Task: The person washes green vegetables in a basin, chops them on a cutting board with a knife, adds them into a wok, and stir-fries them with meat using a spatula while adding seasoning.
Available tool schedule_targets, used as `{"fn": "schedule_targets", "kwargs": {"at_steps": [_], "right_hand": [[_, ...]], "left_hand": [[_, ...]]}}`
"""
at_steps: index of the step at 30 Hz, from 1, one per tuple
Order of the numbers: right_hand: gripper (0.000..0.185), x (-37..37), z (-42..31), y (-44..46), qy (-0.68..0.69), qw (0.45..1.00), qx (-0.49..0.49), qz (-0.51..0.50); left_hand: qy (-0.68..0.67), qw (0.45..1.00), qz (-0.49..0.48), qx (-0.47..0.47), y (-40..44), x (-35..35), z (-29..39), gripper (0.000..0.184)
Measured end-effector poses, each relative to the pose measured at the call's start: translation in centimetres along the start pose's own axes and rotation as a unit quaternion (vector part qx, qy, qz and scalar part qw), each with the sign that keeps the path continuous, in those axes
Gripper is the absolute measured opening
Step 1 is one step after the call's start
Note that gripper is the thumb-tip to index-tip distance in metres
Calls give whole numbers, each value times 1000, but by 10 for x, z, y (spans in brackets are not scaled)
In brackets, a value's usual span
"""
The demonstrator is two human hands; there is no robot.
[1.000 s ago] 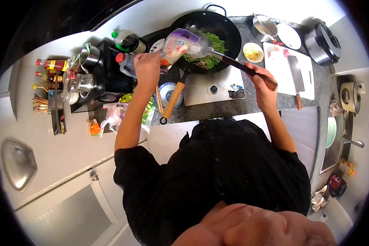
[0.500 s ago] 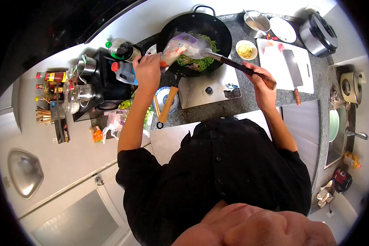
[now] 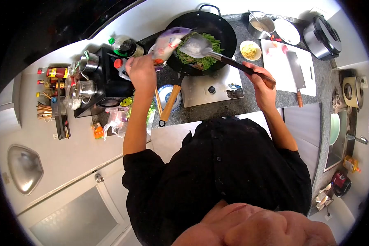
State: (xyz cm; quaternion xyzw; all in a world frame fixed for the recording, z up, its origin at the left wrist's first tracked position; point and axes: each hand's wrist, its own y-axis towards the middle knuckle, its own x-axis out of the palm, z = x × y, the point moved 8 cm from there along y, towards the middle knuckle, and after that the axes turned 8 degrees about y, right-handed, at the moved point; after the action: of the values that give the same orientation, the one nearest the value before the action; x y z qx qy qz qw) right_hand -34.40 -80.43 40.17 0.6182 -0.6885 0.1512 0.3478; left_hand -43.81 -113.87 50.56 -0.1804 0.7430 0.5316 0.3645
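Note:
My left hand (image 3: 142, 70) is closed round the end of a plastic bag (image 3: 167, 44) with white contents, red print and a purple edge. The bag leans over the left rim of the black wok (image 3: 224, 28). In my right hand (image 3: 261, 84) is the dark handle of a metal spatula (image 3: 233, 62), and its blade lies over the cut green vegetables (image 3: 211, 39) in the wok. What is on the blade is too blurred to tell. The wok's wooden handle (image 3: 170, 102) points toward my body.
On the right lie a white cutting board (image 3: 270, 65) with a cleaver (image 3: 295, 71), a bowl of chopped yellow bits (image 3: 248, 51) and a steel pot (image 3: 254, 32). A blue-rimmed plate (image 3: 164, 94) and bottles (image 3: 129, 48) stand left. The cooker (image 3: 199, 92) is under the wok.
The bag has drawn back left, away from the spatula blade, with my left hand. The blade now shows uncovered above the vegetables. My right hand has barely moved.

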Motion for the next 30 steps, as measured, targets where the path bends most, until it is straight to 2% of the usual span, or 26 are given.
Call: {"fn": "schedule_targets", "kwargs": {"at_steps": [2, 6, 13, 15, 18, 20, 22, 26, 29, 30], "right_hand": [[23, 1, 2, -1, 7, 1000, 10, 6], [21, 0, 6, -2, 8, 1000, 25, -7], [22, 4, 5, -2, 17, 999, 29, -23], [21, 2, 7, -3, 27, 999, 38, -3], [21, -4, 11, -2, 66, 993, 84, 46], [21, -1, 11, -4, 62, 994, 80, 33], [20, 0, 9, -9, 56, 995, 79, 24], [18, 0, 5, -10, 72, 995, 66, 25], [19, -4, 5, -10, 65, 996, 61, 16], [20, -5, 6, -9, 62, 996, 55, 13]], "left_hand": [[9, 997, -49, 59, -14, 21, 10, 17], [-23, 998, -64, 13, -18, 21, 5, 17], [-20, 999, -45, -15, -26, 0, -2, 16], [-6, 999, 8, -37, -27, -13, 0, 19], [5, 999, -39, -2, -40, 7, 15, 21], [-9, 999, -34, -13, -42, 9, 15, 22], [-35, 998, -51, -33, -43, 5, 15, 15], [-17, 998, -44, -47, -51, 5, 8, 17], [-17, 996, -38, -82, -54, -6, 4, 11], [-15, 996, -1, -88, -52, -16, 4, 9]]}}
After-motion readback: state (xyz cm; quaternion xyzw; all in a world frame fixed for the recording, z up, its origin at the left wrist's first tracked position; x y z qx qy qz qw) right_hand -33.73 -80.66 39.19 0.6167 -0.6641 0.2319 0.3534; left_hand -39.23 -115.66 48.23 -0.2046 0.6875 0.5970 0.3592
